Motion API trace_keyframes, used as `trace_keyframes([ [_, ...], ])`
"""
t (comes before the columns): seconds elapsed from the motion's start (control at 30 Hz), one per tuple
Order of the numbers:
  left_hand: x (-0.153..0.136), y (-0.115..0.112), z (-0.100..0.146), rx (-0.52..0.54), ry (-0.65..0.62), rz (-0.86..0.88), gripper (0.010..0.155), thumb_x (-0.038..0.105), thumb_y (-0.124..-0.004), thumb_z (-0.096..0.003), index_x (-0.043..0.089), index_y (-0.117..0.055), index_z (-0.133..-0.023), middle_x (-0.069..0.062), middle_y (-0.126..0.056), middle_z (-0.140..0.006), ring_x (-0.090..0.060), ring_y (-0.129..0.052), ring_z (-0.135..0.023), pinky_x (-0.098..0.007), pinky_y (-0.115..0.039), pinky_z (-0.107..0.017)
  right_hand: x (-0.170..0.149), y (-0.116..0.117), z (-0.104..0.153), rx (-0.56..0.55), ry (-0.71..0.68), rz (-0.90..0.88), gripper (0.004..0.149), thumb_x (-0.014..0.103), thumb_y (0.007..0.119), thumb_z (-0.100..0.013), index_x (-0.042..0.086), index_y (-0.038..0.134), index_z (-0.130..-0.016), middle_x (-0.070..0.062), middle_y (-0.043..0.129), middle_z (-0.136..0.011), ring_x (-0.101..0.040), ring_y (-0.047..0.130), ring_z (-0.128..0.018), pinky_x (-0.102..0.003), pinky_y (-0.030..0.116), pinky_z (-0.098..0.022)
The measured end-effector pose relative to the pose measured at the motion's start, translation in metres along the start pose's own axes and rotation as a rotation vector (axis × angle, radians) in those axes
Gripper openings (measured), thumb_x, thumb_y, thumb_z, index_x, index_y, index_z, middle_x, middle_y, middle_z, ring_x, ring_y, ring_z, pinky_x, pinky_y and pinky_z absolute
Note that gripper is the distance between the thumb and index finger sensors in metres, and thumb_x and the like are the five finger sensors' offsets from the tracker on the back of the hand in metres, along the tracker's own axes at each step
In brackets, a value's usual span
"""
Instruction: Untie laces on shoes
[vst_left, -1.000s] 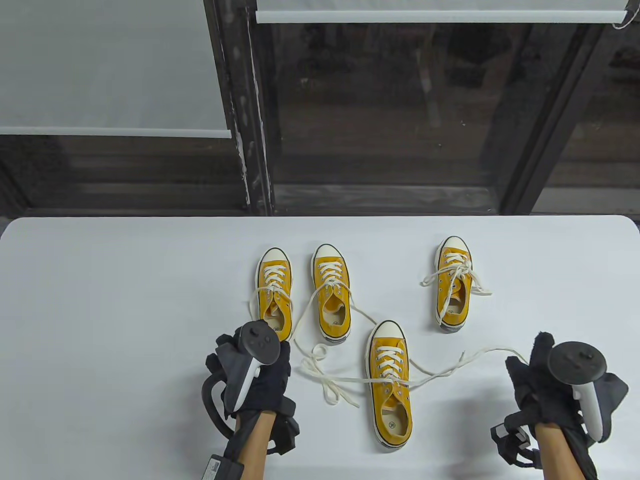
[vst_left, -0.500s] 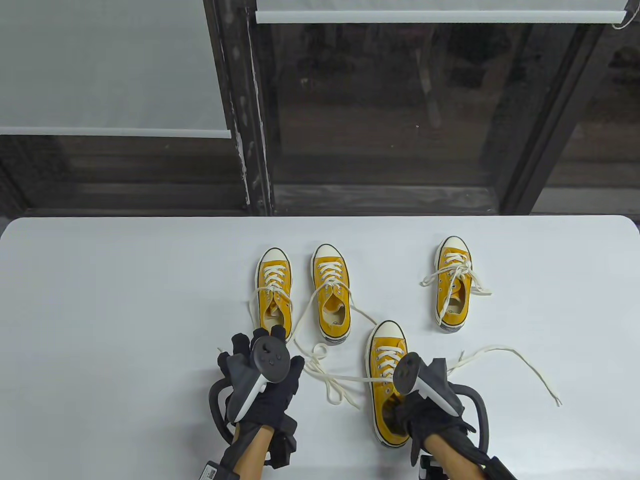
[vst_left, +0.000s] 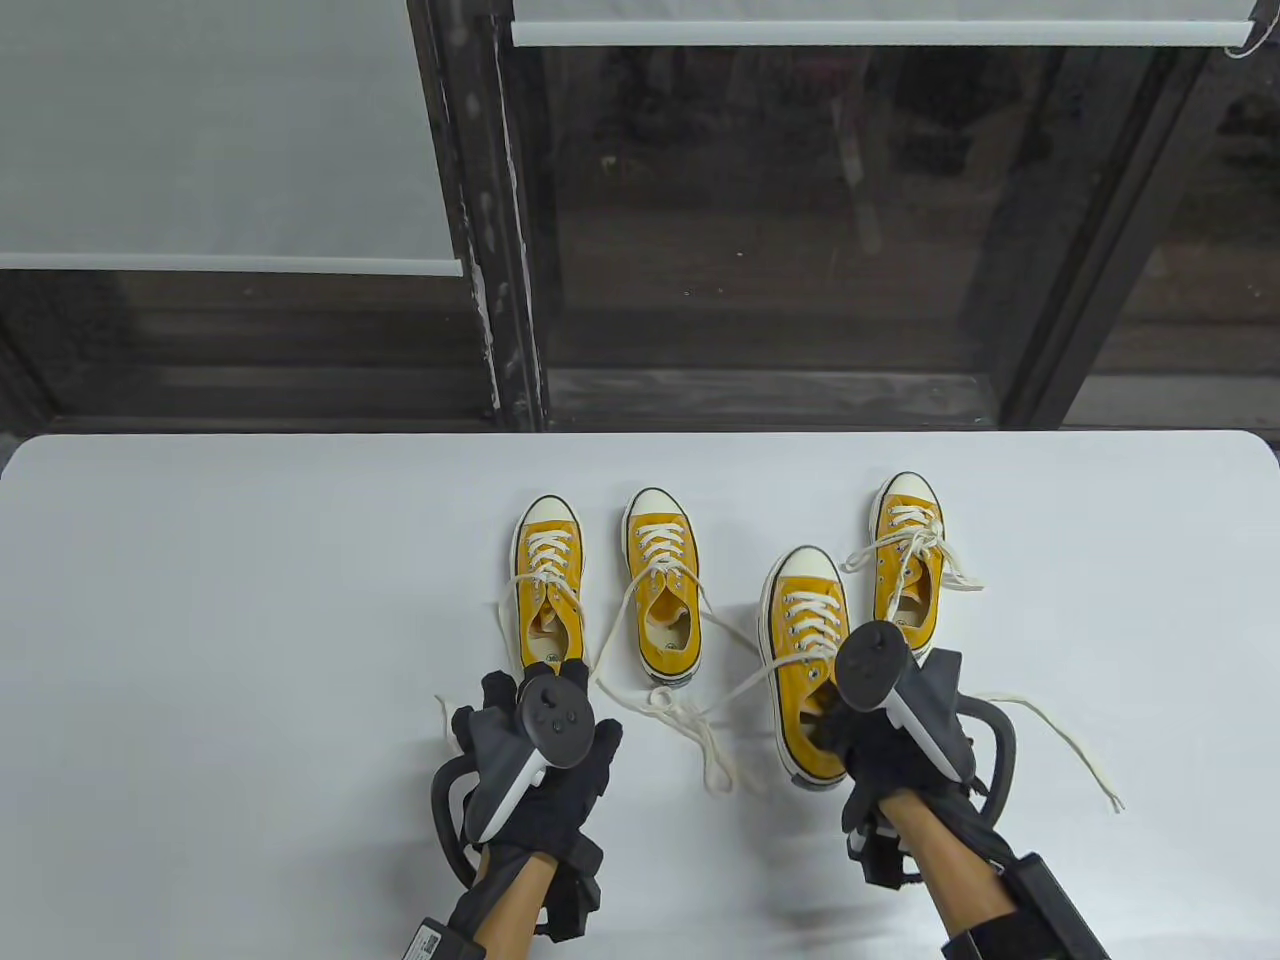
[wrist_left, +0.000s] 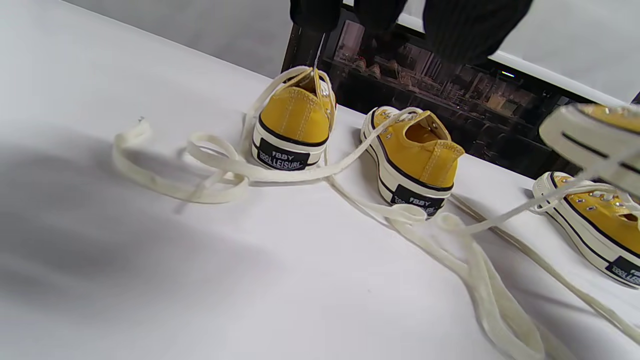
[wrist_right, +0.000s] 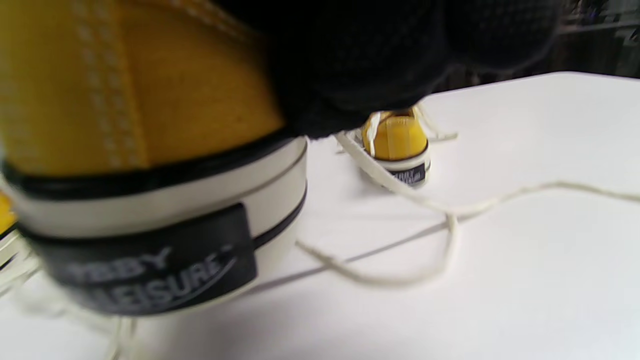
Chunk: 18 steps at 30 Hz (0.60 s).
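Note:
Four yellow sneakers with cream laces are on the white table (vst_left: 250, 600). My right hand (vst_left: 840, 730) grips the heel of the third sneaker (vst_left: 805, 640) and holds it beside the far-right sneaker (vst_left: 908, 560). In the right wrist view the gripped heel (wrist_right: 150, 150) fills the left under my gloved fingers (wrist_right: 380, 60). In the left wrist view this sneaker (wrist_left: 595, 135) looks raised off the table. Its loose laces trail left (vst_left: 700, 735) and right (vst_left: 1060, 735). My left hand (vst_left: 520, 695) hovers open and empty by the heel of the leftmost sneaker (vst_left: 548, 580).
The second sneaker (vst_left: 662, 590) stands beside the leftmost one, its laces loose across the table (wrist_left: 280, 172). A lace end (vst_left: 440, 705) lies left of my left hand. The table's far edge meets a dark window frame (vst_left: 500, 300).
My right hand let go of the lace end at the right, came in to the near sneaker's heel, gripped it and carried it away and rightward beside the far-right sneaker. My left hand shifted slightly nearer.

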<state>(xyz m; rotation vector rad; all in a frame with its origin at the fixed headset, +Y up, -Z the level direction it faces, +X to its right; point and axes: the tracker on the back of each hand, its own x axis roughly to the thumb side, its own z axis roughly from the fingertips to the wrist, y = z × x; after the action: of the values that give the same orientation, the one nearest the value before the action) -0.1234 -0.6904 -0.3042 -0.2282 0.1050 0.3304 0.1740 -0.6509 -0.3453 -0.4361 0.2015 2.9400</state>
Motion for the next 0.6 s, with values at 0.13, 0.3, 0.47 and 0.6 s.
trace_keyframes([
  [0.13,0.004,-0.002,-0.001,-0.009,-0.01,-0.014,0.072,0.058,-0.068,-0.0583,0.036,-0.037,-0.119,0.0,-0.032,-0.13,-0.036,-0.014,-0.121,-0.072,-0.014,-0.081,0.015,0.002,-0.035,-0.026,0.042,0.036,0.042,0.035,0.07,-0.062,0.009,0.081,-0.093,0.0,0.095,-0.06,-0.013,0.095,-0.039,-0.041,0.078,-0.047],
  [0.3,0.009,-0.003,0.0,-0.004,-0.025,-0.035,0.072,0.058,-0.068,-0.0585,0.036,-0.038,-0.12,0.0,-0.032,-0.13,-0.036,-0.015,-0.121,-0.072,-0.014,-0.081,0.035,0.022,-0.085,-0.012,0.08,0.075,0.042,0.036,0.069,-0.062,0.011,0.08,-0.094,0.001,0.094,-0.062,-0.013,0.096,-0.041,-0.04,0.078,-0.049],
  [0.47,0.011,-0.004,0.0,-0.002,-0.026,-0.044,0.072,0.058,-0.068,-0.0585,0.036,-0.038,-0.12,0.0,-0.032,-0.13,-0.036,-0.015,-0.121,-0.072,-0.014,-0.081,0.048,0.044,-0.118,0.018,0.114,0.097,0.042,0.036,0.069,-0.062,0.012,0.079,-0.094,0.002,0.094,-0.063,-0.012,0.096,-0.042,-0.04,0.078,-0.049],
  [0.6,0.011,-0.004,0.0,-0.008,-0.023,-0.041,0.072,0.058,-0.068,-0.0585,0.036,-0.038,-0.12,0.0,-0.032,-0.13,-0.036,-0.015,-0.121,-0.072,-0.014,-0.082,0.054,0.058,-0.13,0.017,0.118,0.145,0.041,0.036,0.068,-0.062,0.014,0.079,-0.095,0.003,0.094,-0.064,-0.011,0.096,-0.043,-0.039,0.078,-0.051],
])
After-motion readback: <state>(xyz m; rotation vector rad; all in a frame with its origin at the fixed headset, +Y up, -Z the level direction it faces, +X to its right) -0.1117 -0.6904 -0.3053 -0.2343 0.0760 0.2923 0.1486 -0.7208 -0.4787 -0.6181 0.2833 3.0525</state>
